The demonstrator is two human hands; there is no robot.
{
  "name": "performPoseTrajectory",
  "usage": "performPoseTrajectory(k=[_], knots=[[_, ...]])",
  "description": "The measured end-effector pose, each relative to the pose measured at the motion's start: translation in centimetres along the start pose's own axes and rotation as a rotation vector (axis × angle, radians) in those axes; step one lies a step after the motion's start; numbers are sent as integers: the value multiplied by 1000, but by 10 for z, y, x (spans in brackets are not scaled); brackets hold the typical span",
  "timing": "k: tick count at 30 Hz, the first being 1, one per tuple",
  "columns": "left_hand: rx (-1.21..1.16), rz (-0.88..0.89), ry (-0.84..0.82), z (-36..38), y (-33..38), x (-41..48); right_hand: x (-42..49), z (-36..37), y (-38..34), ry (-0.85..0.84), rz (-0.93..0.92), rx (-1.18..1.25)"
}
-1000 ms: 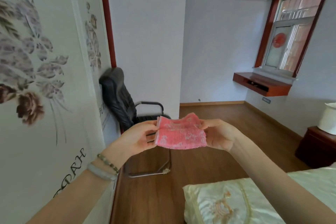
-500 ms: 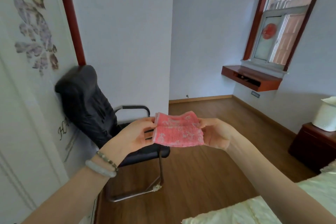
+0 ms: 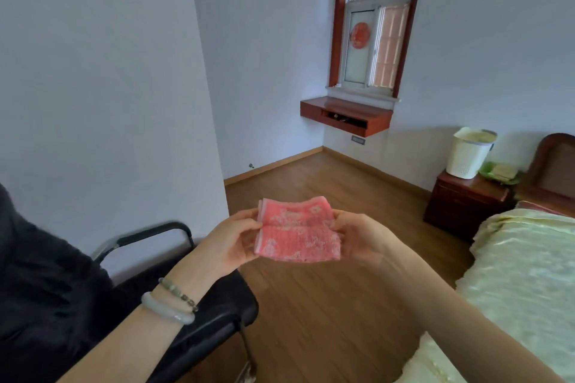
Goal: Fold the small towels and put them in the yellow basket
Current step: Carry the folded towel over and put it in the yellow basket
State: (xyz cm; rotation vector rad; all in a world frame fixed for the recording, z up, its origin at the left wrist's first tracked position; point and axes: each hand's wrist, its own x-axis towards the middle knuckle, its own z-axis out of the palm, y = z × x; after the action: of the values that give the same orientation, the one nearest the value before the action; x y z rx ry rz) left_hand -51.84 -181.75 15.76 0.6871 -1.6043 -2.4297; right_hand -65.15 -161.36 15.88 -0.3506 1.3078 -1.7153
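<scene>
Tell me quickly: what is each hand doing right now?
Left hand: closed, pinching the left edge of the folded pink towel.
Right hand: closed, pinching the same towel's right edge.

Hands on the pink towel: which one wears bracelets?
The left hand; a bangle and a beaded string circle its wrist. The right hand has a bare wrist. Both pinch the towel.

A small pink patterned terry towel (image 3: 297, 232), folded, is held in the air between the left hand (image 3: 231, 242) and right hand (image 3: 357, 238), each pinching one side edge. Well beyond them, a pale yellow perforated plastic basket (image 3: 469, 152) stands on a dark wooden nightstand (image 3: 463, 199) beside a bed with a light green quilted cover (image 3: 522, 264).
</scene>
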Motion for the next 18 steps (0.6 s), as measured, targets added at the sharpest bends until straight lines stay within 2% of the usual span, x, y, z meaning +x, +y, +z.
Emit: performPoseTrajectory(k=[7, 18], knots=[[22, -66, -147, 14, 16, 127, 68, -48, -37, 150, -57, 20], [112, -66, -291, 101, 80, 347, 192, -168, -152, 303, -142, 94]])
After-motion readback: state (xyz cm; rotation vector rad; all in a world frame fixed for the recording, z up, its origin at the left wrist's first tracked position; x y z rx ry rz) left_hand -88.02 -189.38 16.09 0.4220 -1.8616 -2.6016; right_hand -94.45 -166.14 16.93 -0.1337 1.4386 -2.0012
